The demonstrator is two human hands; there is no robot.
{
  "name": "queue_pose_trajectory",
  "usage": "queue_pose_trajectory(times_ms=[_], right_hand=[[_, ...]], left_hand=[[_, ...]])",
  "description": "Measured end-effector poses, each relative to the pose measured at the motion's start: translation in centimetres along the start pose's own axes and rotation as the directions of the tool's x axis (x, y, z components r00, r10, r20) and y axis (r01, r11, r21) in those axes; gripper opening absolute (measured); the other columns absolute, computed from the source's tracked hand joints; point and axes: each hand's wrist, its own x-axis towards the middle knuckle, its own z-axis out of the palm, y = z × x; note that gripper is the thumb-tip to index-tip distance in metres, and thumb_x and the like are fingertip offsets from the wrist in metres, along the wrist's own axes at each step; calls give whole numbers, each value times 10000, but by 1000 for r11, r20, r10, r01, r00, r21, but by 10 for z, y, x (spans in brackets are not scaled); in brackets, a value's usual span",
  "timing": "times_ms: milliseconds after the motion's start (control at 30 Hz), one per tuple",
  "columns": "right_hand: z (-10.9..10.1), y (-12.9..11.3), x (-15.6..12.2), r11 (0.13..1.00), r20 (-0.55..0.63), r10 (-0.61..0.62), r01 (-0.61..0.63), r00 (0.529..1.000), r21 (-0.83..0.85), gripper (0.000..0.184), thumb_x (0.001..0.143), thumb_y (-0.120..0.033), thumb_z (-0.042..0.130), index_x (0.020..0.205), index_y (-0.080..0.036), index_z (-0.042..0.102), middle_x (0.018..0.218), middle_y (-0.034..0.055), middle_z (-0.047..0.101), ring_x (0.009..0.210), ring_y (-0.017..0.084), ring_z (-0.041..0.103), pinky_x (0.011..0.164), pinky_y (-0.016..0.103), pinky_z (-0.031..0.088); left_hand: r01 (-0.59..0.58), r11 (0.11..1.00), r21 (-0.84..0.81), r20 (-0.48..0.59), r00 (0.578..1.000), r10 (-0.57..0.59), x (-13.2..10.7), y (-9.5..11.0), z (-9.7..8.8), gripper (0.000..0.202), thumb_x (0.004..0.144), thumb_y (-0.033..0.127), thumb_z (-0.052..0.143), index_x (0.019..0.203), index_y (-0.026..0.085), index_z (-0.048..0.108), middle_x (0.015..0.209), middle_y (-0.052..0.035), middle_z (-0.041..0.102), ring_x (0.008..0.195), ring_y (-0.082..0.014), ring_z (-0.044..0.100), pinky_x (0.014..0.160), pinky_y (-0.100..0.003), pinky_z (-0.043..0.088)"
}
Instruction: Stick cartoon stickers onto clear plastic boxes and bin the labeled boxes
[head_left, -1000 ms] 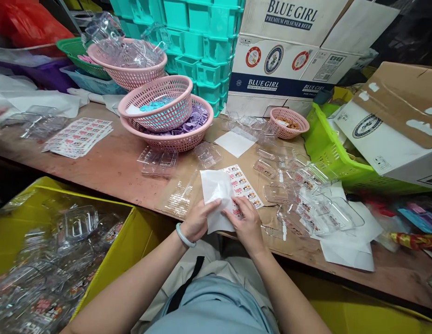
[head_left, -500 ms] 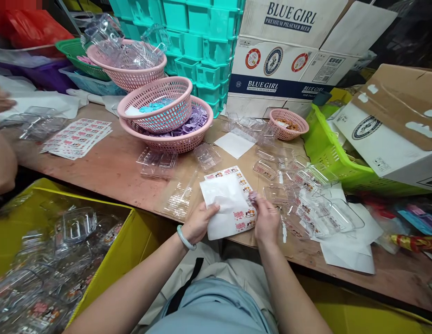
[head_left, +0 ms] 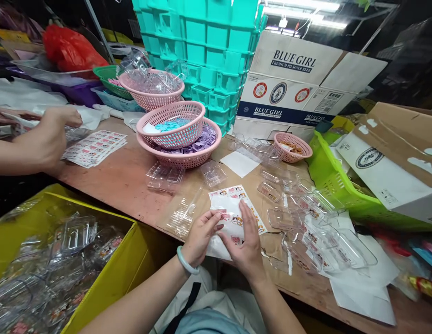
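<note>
A white sticker sheet (head_left: 233, 211) with small cartoon labels lies at the near edge of the wooden table (head_left: 121, 176). My left hand (head_left: 200, 234), with a pale bangle on the wrist, pinches the sheet's left side between thumb and fingers. My right hand (head_left: 245, 243) lies on the sheet's lower right part, fingers together and pressing it. Clear plastic clamshell boxes (head_left: 306, 218), some with labels stuck on, lie just right of my hands.
Stacked pink baskets (head_left: 181, 139) hold blue and purple pieces. A yellow bin (head_left: 107, 273) of clear boxes stands at lower left. Another person's hand (head_left: 50, 134) works at the left beside more sticker sheets (head_left: 93, 147). Teal crates (head_left: 209, 51), beer cartons (head_left: 295, 79) and a green crate (head_left: 327, 171) line the back.
The white backing flap that covered the sheet is now down, showing more stickers. My right hand moved from the sheet's right edge back onto it. The camera tilted up; another person's hand came in.
</note>
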Motion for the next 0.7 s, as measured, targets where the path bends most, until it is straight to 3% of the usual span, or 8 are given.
queue_pose_trajectory(times_ms=[100,200,267,333,400,467,600,700], right_hand=[[-8,14,22,918,159,269,-303,950,255,322,750,-453,715,1004,-255,718,1075,74,711,1009,305,658,905,490,529],[-10,28,61,863,156,317,-352,936,362,252,793,-480,658,801,-232,702,884,55,736,856,271,682,813,433,550],[2,30,95,868,9,319,-296,948,398,283,825,-475,614,933,-218,664,1020,71,722,968,250,658,892,415,514],[24,27,130,877,-46,302,-259,952,404,380,791,-452,646,1076,-205,601,1050,70,710,975,219,647,919,393,490],[50,24,162,889,18,300,-286,954,358,512,698,-374,723,1149,-205,551,888,23,721,840,188,650,868,371,496],[68,28,185,886,102,328,-344,939,311,556,620,-259,744,1135,-191,546,678,-39,676,680,164,618,790,350,502],[62,49,200,851,43,409,-398,911,343,563,624,-217,691,1146,-158,491,601,-66,623,601,148,584,708,310,498],[40,47,180,790,-78,469,-379,880,482,674,671,-292,697,1249,-176,371,692,-51,649,643,142,614,714,301,506]], left_hand=[[-65,979,193,69,996,53,16,2,-15,301,779,419,700,919,153,703,1012,-83,681,930,-189,610,872,-315,470],[-241,880,410,6,965,261,33,6,-25,379,840,405,622,1143,177,631,1156,-113,643,1061,-236,596,938,-376,461],[-397,650,648,13,859,511,49,10,-27,484,860,347,593,1316,204,517,1372,-131,518,1290,-270,458,1079,-439,358],[-432,333,838,151,770,620,67,14,-28,557,845,283,603,1379,208,463,1532,-132,332,1442,-300,228,1163,-502,202],[-394,110,912,271,783,560,84,18,-30,548,826,243,618,1359,216,490,1584,-121,227,1472,-334,114,1163,-570,135],[-361,-4,932,319,819,477,96,21,-37,399,834,224,602,1232,227,588,1588,-99,226,1467,-350,132,1148,-602,145],[-363,-23,931,332,823,461,99,28,-52,122,864,232,559,922,184,656,1565,-99,288,1442,-358,220,1142,-580,191],[-446,179,877,264,758,597,91,30,-43,270,844,267,612,1098,178,599,1509,-139,372,1449,-317,213,1167,-523,183]])
